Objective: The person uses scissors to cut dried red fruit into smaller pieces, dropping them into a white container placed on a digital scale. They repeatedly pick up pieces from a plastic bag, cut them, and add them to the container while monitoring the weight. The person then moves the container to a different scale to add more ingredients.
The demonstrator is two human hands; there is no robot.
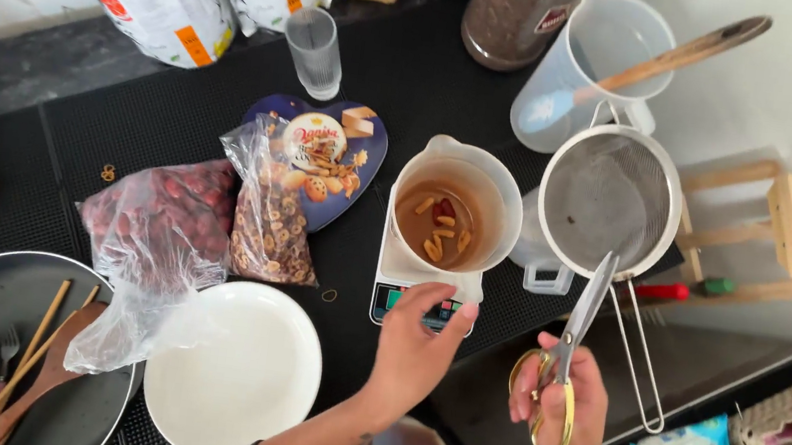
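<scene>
the right hand (pixel 561 399) grips gold-handled scissors (pixel 570 350), stiff, best held by the loops. left hand (pixel 417 341), open, touches the scale (pixel 418 291) under the jug (pixel 453 209); likely light.

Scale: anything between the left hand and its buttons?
Nothing visible. The left hand has its fingertips on the front panel of the scale, below the jug. The right hand holds scissors off to the side.

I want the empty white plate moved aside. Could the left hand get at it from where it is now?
Probably yes. The left hand rests at the kitchen scale, and the white plate lies just beside that forearm with nothing between them. Only a loose plastic bag overlaps the plate's far rim.
</scene>
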